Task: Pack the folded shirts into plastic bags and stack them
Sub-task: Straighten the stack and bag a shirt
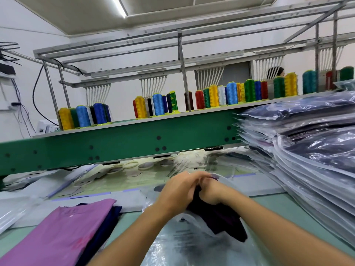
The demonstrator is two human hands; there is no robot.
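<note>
A dark folded shirt (221, 217) lies half inside a clear plastic bag (192, 244) at the table's front centre. My left hand (178, 189) and my right hand (209, 191) meet at the shirt's far end, fingers curled round the dark fabric and the bag's mouth. A purple folded shirt (63, 233) rests on dark blue shirts (107, 219) at the front left. A tall stack of bagged dark shirts (311, 150) stands on the right.
A green machine beam (115, 143) crosses the table just beyond my hands, with coloured thread cones (157, 104) on its shelf. Loose plastic bags (11, 214) lie at the left edge. Papers and tape rolls (138, 166) lie under the beam. A person (276, 72) is far back right.
</note>
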